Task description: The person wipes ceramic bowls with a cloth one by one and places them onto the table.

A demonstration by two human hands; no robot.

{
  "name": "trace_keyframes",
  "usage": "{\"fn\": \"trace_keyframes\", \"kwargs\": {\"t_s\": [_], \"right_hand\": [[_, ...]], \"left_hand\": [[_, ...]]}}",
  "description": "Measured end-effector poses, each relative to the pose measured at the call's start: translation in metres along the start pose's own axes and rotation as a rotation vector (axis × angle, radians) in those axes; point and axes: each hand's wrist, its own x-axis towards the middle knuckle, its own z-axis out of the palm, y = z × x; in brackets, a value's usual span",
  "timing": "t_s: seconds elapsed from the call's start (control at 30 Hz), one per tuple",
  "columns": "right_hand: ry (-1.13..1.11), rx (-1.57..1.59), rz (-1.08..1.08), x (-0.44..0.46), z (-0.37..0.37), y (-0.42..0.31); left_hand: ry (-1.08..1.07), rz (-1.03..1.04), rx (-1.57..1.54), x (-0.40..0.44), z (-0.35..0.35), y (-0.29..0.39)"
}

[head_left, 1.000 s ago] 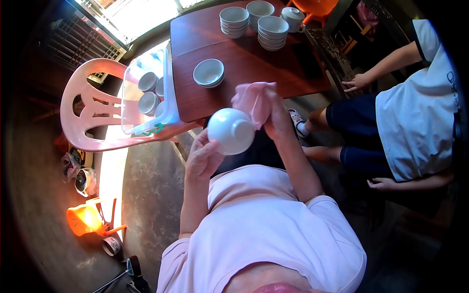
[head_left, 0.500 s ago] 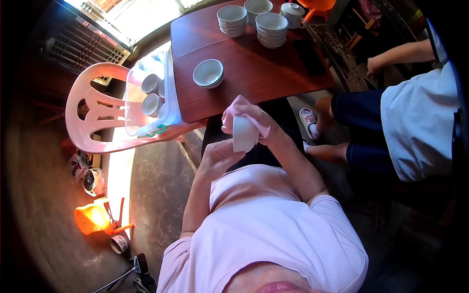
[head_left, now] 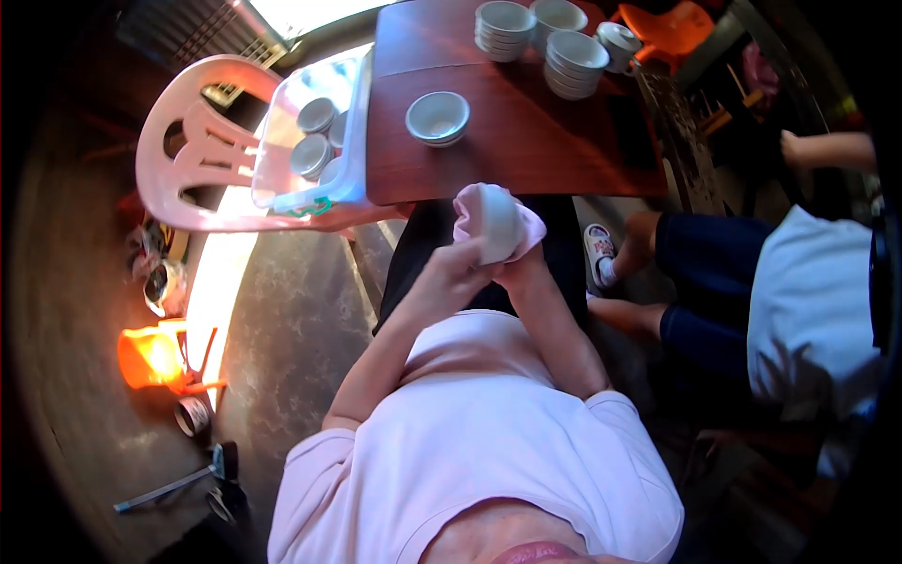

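A white bowl (head_left: 501,226) is held on its side over my lap, just off the table's near edge. My left hand (head_left: 456,271) is closed on the bowl's lower rim. Pink cloth (head_left: 533,231) wraps around the bowl, and my right hand (head_left: 520,267) grips it there; the bowl and cloth hide most of those fingers. On the table, another white bowl (head_left: 438,117) stands alone, seemingly with one nested under it.
Stacked bowls (head_left: 575,64) and a lidded white pot (head_left: 617,45) stand at the back of the red-brown table (head_left: 404,169). Left of it, a clear plastic bin (head_left: 272,183) with several bowls rests on a pink chair (head_left: 169,113). A person (head_left: 799,301) is at the right.
The bowl has turned in my hands, with the cloth now showing on both sides of it. My view has shifted, and the other person's arm has moved toward the right edge.
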Motion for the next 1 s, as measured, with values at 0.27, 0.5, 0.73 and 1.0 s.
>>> {"fn": "trace_keyframes", "kwargs": {"t_s": [0.27,0.5,0.73,1.0], "right_hand": [[0.572,-0.302,-0.084,-0.022,0.027,0.007],[0.518,-0.317,0.011,-0.028,0.022,-0.013],[0.401,-0.12,0.065,-0.033,-0.056,-0.009],[0.46,-0.057,0.152,-0.027,-0.068,-0.006]], "left_hand": [[0.207,0.378,0.477,0.013,-0.002,0.011],[0.409,0.139,0.15,-0.003,-0.045,0.019],[0.551,-0.242,0.834,-0.019,-0.183,0.053],[-0.096,0.198,1.349,0.011,-0.337,-0.041]]}}
